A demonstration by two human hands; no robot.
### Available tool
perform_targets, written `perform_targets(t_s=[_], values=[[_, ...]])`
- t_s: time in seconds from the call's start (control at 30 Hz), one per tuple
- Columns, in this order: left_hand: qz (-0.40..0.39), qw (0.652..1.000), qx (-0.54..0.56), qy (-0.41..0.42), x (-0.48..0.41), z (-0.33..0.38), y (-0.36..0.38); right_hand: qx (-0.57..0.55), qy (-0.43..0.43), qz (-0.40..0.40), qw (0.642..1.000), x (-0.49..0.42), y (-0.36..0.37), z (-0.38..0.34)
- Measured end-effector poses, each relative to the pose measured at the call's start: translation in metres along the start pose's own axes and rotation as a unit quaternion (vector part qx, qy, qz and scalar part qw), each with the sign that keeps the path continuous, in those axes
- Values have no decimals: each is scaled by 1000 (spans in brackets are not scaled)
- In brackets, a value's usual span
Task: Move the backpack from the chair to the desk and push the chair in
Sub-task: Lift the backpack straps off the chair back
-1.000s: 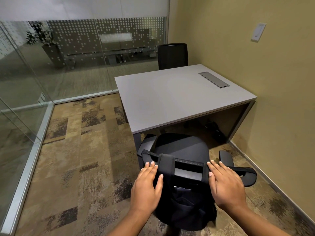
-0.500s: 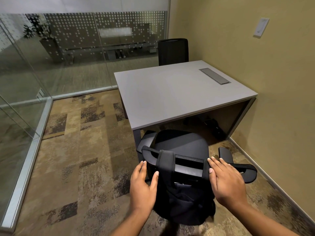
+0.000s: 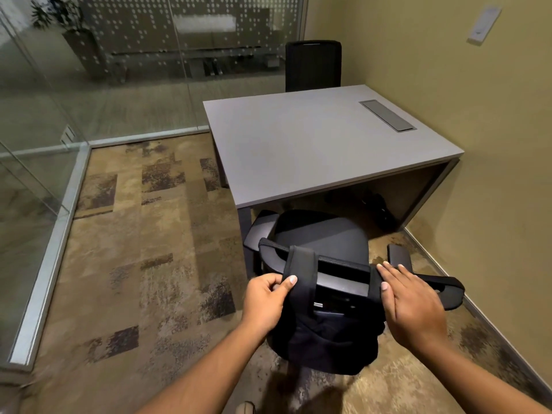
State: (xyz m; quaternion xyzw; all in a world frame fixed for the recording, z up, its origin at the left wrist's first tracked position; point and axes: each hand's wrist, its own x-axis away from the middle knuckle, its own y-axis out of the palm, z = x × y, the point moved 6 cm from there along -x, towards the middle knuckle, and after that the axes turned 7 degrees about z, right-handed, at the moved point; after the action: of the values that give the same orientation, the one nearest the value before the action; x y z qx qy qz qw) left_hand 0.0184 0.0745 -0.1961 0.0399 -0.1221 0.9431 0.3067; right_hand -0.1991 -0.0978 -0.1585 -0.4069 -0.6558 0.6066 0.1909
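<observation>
A black backpack (image 3: 325, 339) hangs on the back of a black office chair (image 3: 322, 237), its two straps looped over the top of the backrest. My left hand (image 3: 265, 300) pinches the left strap (image 3: 300, 270) between thumb and fingers. My right hand (image 3: 412, 306) lies flat, fingers straight, on the right strap at the backrest's top edge. The chair stands at the near edge of the grey desk (image 3: 313, 144), its seat partly under the desktop.
A second black chair (image 3: 312, 65) stands behind the desk. The desk sits against the tan wall on the right and has a grey cable hatch (image 3: 386, 115). Glass partitions (image 3: 89, 70) close the room at left and back. Patterned carpet lies to the left.
My left hand has gone from flat and spread beside the left strap to pinching that strap. My right hand has stayed on the right strap. The view has shifted slightly.
</observation>
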Motion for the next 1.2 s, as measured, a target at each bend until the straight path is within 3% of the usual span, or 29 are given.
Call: perform_targets(t_s=[0.1,0.23,0.37,0.53,0.63,0.77,0.93,1.03,1.2], values=[[35,999,4,-4,-2,-2,-11,-9,-1,3,1000,0,-1,5],[157,987,-15,-40,-5,-10,-43,-12,-6,10,1000,-1,-2,7],[221,963,97,-120,-2,-24,-56,-10,-5,10,1000,-1,-2,8],[214,956,136,-147,14,-42,-55,-13,-15,4,1000,-2,-1,4],[190,963,129,-142,26,-48,-49,-80,25,42,996,2,-7,3],[175,962,134,-163,38,-55,-37,-210,172,162,948,31,-24,10],[144,973,100,-147,47,-50,-26,-315,390,94,860,72,7,29],[122,977,85,-151,53,-46,-19,-399,403,61,821,72,22,26],[94,979,75,-167,65,-40,-8,-457,387,56,799,61,24,17]])
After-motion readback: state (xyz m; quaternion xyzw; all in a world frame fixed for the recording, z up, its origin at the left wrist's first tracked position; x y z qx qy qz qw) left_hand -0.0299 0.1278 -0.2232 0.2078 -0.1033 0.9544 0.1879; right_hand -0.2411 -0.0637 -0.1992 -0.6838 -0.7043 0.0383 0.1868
